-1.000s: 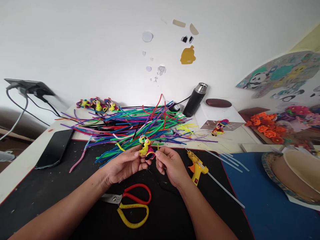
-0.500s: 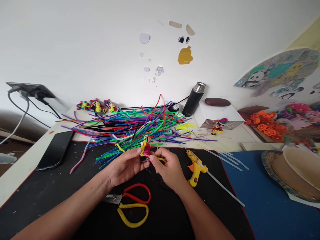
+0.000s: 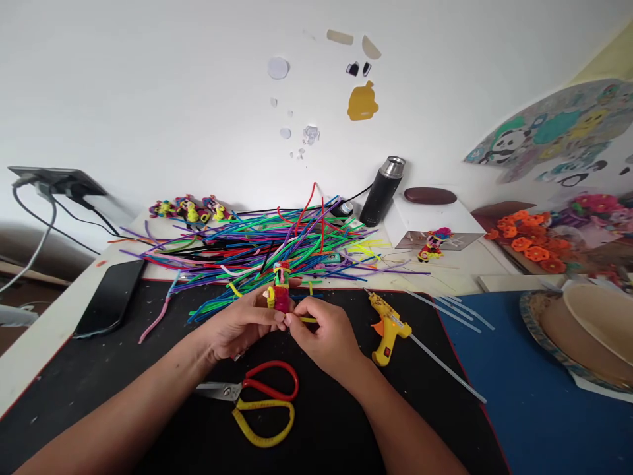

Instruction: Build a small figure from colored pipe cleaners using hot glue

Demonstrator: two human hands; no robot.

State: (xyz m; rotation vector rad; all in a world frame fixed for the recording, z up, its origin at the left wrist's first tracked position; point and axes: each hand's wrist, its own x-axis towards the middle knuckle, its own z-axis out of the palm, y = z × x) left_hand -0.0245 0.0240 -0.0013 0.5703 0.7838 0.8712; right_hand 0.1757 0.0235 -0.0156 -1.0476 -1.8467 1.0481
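Note:
My left hand [image 3: 240,326] is closed around a small pipe-cleaner figure [image 3: 281,297], with a magenta body, yellow at its side and a multicoloured head. The figure stands upright above the black mat [image 3: 326,422]. At its lower edge, my right hand [image 3: 329,336] pinches a yellow pipe cleaner [image 3: 310,320], whose free end sticks out past the fingers. Fingertips of both hands meet there and hide the exact join. Below the hands lie scissors [image 3: 270,406] with one red and one yellow handle. To the right rests a yellow glue gun [image 3: 388,330] with a glue stick in its back.
A heap of coloured pipe cleaners [image 3: 237,254] spreads behind the mat. Several finished figures [image 3: 190,210] stand at the back left, another [image 3: 435,244] by the white box [image 3: 445,224]. A phone [image 3: 111,297], a black flask [image 3: 383,194] and loose glue sticks [image 3: 459,313] lie around.
The figure has turned more upright, its head tilting up and its body shifting slightly left. Both hands stay on it, and the right fingers have drawn closer to the left thumb.

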